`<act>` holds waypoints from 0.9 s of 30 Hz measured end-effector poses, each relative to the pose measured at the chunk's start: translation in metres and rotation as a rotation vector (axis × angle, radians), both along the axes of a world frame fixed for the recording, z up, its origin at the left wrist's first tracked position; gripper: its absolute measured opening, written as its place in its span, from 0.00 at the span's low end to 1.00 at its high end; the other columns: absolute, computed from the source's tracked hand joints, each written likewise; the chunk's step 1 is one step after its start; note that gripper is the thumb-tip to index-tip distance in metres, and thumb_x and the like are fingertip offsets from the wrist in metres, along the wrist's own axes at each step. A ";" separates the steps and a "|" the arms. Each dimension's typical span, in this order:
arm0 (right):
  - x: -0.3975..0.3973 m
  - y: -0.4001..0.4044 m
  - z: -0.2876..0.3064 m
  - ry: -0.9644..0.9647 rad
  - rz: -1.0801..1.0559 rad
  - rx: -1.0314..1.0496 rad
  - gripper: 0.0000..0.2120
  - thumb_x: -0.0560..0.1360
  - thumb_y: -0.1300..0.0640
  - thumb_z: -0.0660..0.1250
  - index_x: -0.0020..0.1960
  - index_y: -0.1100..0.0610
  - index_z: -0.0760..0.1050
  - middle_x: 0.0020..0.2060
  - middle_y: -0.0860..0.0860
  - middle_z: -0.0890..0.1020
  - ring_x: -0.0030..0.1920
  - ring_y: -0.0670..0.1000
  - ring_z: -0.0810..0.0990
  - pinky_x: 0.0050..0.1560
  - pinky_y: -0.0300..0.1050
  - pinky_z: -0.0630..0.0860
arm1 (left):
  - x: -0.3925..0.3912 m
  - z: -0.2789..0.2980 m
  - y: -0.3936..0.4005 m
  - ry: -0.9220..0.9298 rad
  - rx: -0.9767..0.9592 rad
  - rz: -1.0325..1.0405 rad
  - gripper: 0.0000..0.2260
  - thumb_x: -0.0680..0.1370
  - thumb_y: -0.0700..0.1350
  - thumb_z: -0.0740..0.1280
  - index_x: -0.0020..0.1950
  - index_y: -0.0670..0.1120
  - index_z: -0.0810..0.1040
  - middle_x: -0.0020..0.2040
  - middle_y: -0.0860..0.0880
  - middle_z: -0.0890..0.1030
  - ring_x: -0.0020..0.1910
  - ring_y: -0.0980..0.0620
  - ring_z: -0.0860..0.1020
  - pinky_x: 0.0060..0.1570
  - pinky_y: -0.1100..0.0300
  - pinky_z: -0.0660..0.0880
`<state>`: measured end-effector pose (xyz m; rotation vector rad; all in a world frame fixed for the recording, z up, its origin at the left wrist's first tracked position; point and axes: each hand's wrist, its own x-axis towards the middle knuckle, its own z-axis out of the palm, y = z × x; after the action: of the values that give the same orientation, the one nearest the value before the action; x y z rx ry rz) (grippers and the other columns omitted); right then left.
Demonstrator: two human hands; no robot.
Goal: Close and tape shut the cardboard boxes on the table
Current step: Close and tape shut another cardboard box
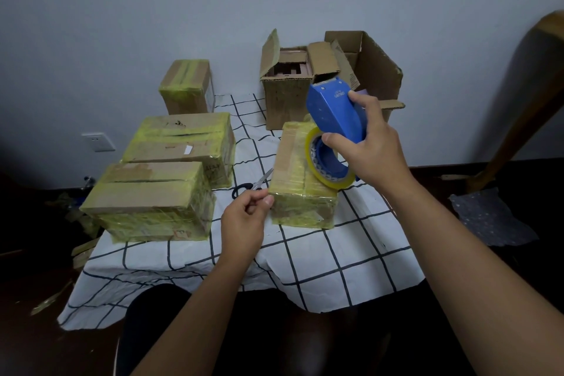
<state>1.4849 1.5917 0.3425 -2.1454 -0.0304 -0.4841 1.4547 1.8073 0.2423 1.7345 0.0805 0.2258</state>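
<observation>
My right hand (370, 146) grips a blue tape dispenser (335, 113) with a yellowish tape roll (320, 168), held over a small taped box (300, 186) in the middle of the table. My left hand (244, 220) has its fingers pinched together at the near left corner of that box; whether it holds a tape end I cannot tell. Three taped boxes sit at the left: a near one (149, 201), a middle one (183, 143) and a far one (186, 85). Two open boxes stand at the back, one (287, 82) with raised flaps, a larger one (372, 70) behind it.
Black-handled scissors (250, 185) lie on the checked tablecloth (320, 259) between the boxes, just beyond my left hand. A wooden chair back (525, 94) rises at the right. Tape scraps litter the dark floor at the left. A wall socket (97, 141) is at the left.
</observation>
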 end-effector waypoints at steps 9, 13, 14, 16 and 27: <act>0.000 0.000 0.000 0.000 0.013 -0.014 0.34 0.73 0.46 0.74 0.74 0.44 0.60 0.59 0.45 0.69 0.56 0.52 0.76 0.54 0.57 0.80 | 0.002 -0.002 -0.004 -0.091 0.079 -0.063 0.10 0.80 0.37 0.66 0.44 0.51 0.75 0.40 0.55 0.77 0.36 0.65 0.72 0.40 0.74 0.67; 0.000 0.001 0.000 -0.002 0.019 -0.024 0.34 0.73 0.46 0.74 0.73 0.44 0.60 0.59 0.45 0.69 0.55 0.53 0.76 0.54 0.57 0.80 | 0.006 -0.006 0.001 -0.070 0.047 -0.102 0.10 0.80 0.37 0.66 0.44 0.51 0.76 0.42 0.55 0.78 0.40 0.64 0.74 0.44 0.73 0.69; 0.000 0.001 0.000 -0.002 0.018 -0.026 0.34 0.73 0.46 0.74 0.73 0.44 0.60 0.59 0.45 0.69 0.55 0.53 0.76 0.54 0.57 0.80 | 0.007 -0.008 0.003 -0.060 0.027 -0.107 0.10 0.80 0.37 0.66 0.44 0.52 0.77 0.42 0.54 0.79 0.42 0.60 0.75 0.45 0.70 0.71; 0.000 0.001 0.001 -0.002 0.014 -0.024 0.34 0.73 0.46 0.74 0.73 0.44 0.60 0.59 0.45 0.69 0.55 0.52 0.76 0.53 0.56 0.80 | 0.010 -0.011 0.005 -0.034 -0.013 -0.112 0.09 0.80 0.37 0.67 0.44 0.51 0.78 0.43 0.52 0.80 0.44 0.54 0.76 0.48 0.64 0.73; 0.000 0.002 -0.001 -0.017 0.011 -0.037 0.34 0.73 0.47 0.74 0.73 0.44 0.61 0.58 0.45 0.70 0.54 0.52 0.76 0.52 0.55 0.80 | 0.019 -0.009 0.008 0.145 -0.226 -0.155 0.06 0.81 0.36 0.64 0.49 0.46 0.78 0.47 0.47 0.80 0.44 0.52 0.77 0.48 0.57 0.75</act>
<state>1.4851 1.5941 0.3419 -2.1758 -0.0611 -0.4986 1.4738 1.8149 0.2330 1.5213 0.0742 -0.0239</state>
